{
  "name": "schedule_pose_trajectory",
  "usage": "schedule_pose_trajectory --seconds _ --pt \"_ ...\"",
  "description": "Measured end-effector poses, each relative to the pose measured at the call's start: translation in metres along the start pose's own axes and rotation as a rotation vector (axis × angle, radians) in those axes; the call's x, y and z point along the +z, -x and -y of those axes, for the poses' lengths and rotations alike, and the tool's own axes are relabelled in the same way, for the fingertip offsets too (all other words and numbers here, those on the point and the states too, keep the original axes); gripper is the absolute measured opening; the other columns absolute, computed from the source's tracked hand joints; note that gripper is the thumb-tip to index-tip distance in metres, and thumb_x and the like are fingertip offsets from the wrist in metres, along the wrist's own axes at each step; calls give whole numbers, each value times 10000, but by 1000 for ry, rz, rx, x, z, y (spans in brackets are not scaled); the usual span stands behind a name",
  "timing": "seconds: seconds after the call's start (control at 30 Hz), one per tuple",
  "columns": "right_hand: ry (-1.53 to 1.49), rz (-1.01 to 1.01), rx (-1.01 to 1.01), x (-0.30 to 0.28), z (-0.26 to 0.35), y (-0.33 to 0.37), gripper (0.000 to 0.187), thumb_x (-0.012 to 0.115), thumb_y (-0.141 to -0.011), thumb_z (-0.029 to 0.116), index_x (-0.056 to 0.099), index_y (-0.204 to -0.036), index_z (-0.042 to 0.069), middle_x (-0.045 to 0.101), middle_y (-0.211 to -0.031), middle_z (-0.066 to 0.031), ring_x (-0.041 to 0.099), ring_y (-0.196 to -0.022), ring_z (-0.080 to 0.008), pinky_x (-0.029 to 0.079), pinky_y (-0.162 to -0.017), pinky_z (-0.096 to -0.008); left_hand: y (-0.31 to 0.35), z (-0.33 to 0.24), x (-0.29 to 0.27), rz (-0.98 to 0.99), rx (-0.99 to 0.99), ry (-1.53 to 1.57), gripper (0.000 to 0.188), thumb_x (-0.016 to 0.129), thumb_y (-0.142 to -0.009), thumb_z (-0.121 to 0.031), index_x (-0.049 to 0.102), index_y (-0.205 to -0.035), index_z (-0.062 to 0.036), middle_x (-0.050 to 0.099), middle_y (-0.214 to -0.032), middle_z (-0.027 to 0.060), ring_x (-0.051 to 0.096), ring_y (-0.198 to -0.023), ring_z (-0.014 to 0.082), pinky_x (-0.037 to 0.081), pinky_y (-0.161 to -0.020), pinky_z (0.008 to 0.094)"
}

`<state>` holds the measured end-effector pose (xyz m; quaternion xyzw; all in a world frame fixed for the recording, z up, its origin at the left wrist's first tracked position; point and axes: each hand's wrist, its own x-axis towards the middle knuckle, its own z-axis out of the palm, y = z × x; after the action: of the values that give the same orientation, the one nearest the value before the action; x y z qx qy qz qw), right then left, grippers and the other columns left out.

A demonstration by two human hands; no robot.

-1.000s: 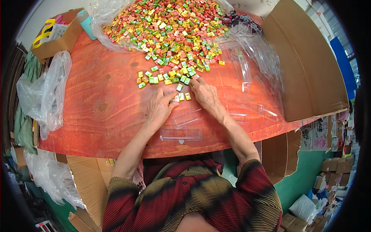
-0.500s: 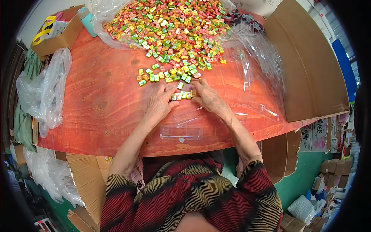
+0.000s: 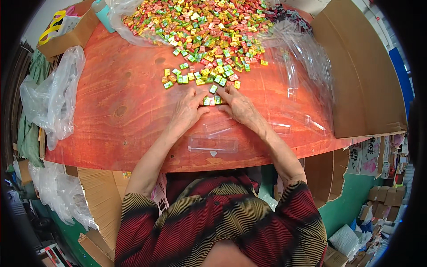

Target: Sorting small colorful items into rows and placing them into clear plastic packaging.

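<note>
A short row of tiny candy-box-like packs (image 3: 212, 101), green, red and yellow, lies on the red table between my hands. At its left end my left hand (image 3: 189, 107) presses with thumb and fingers, hiding part of the row. My right hand (image 3: 240, 108) grips the right end in the same way, its fingertips reaching a loose green pack (image 3: 213, 89) just above. Beyond the fingers spreads a big pile of such packs (image 3: 209, 35), thinning out toward me. Nearer my body lies a clear plastic case (image 3: 212, 145), with another clear piece (image 3: 219, 128) behind it.
Clear plastic cases and wrap (image 3: 307, 58) lie at the right, before a tall cardboard box (image 3: 362, 71). Along the left side are a plastic bag (image 3: 58, 95), an open carton (image 3: 71, 42) and a turquoise bottle (image 3: 103, 15). The red wooden table (image 3: 111, 147) has a curved front edge.
My hands have drawn closer together around the row, and fewer packs show between them. The whole view has shifted slightly.
</note>
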<state>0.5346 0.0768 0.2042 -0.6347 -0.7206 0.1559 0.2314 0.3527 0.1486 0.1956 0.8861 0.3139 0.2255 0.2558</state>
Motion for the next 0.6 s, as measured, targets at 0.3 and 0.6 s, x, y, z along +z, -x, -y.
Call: schedule_pose_trajectory --seconds 0.3,0.6 --pt "190 -87 -57 -27 10 46 312 645 -727 132 595 -1034 117 544 -1004 -73 506 -927 -263 396 -781 -385 12 6 -6 -19 5 15 441 659 -724 -92 514 -1140 -68 471 -997 128 525 -907 285 441 -764 378" --pt "673 -24 205 -54 -29 87 181 537 -736 63 602 -899 110 553 -873 -84 525 -860 -247 419 -723 -366 13 5 1 -63 0 -75 481 681 -699 -102 508 -1147 -80 464 -996 131 511 -897 296 438 -755 379"
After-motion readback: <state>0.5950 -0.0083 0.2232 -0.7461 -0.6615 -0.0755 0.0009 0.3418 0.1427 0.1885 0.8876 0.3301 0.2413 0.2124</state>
